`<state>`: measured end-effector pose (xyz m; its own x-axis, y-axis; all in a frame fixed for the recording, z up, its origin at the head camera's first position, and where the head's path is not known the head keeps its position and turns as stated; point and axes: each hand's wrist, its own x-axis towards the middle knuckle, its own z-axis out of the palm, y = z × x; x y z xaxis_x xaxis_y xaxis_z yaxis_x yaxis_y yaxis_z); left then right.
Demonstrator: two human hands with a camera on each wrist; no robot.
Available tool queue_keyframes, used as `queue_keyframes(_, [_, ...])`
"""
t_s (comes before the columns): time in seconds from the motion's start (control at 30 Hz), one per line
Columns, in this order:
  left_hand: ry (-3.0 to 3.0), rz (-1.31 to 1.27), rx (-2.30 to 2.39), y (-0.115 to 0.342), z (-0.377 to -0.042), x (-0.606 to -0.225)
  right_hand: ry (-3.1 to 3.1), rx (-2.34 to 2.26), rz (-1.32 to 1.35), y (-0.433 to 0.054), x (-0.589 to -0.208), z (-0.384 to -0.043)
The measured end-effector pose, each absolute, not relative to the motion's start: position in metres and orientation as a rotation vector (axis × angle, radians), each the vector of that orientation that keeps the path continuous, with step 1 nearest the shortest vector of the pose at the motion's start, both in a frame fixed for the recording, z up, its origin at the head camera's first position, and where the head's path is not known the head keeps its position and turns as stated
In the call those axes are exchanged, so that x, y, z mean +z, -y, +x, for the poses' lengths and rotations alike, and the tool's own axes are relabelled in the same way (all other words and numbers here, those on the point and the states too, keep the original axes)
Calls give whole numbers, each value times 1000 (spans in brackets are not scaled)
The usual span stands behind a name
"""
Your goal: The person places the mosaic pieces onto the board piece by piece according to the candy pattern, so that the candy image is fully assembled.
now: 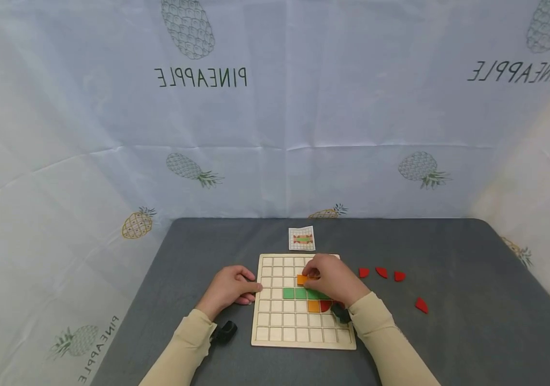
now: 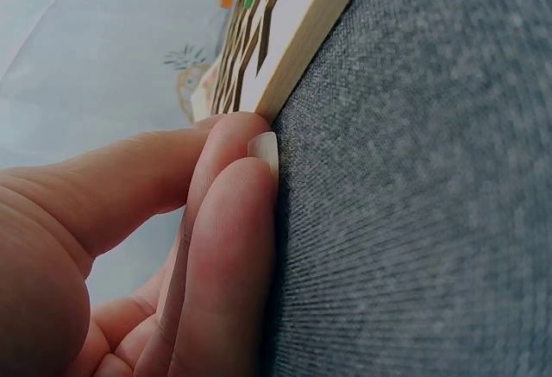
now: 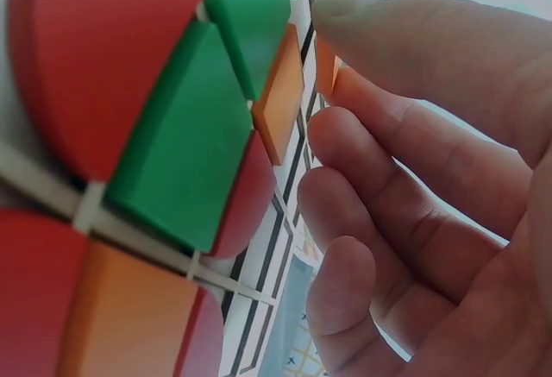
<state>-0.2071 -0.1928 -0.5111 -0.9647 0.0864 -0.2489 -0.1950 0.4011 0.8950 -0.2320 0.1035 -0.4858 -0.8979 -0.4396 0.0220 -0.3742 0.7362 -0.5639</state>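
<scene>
Tile placement on a wooden grid board (image 1: 269, 321), which lies flat on the bench (image 1: 212, 241). The right hand (image 1: 335, 276) pinches an orange square tile (image 1: 301, 280) between thumb and index finger, just beyond the row of green tiles (image 1: 294, 293); whether the tile is fully seated cannot be told. The left hand (image 1: 233, 287) grips the board's left edge, thumb on the rim and curled fingers against the side. Likely hazards: a tile released out of line could catch on a cell wall and sit tilted; the black wrist device (image 1: 341, 312), close over the pieces, could knock the red piece (image 1: 325, 305) or its neighbouring orange tile (image 1: 314, 306) if the wrist dips; and slackening of the left hand could let the board slide. Materials: the board is pale wood with dark-walled square recesses; the tiles are smooth, matt and thick, with crisp edges, the green and orange ones straight-sided and the red ones rounded on one side. Four loose red pieces (image 1: 399, 276) lie to the right of the board on grey woven cloth. A paper pattern card (image 1: 301, 238), slightly curled, rests beyond the far edge.
</scene>
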Motion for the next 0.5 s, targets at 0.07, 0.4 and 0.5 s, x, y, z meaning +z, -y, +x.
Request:
queue_keyframes(0.07, [-2406, -103, 1586, 193, -207, -512, -2818, -882, -677, -102, -486, -231])
queue_keyframes(0.4, [-2400, -96, 1587, 193, -207, -514, -2855, -838, -708, -99, -488, -231])
queue_keyframes(0.5, [-2397, -94, 1587, 193, -208, -513, -2862, -831, -708, -98, -489, -232])
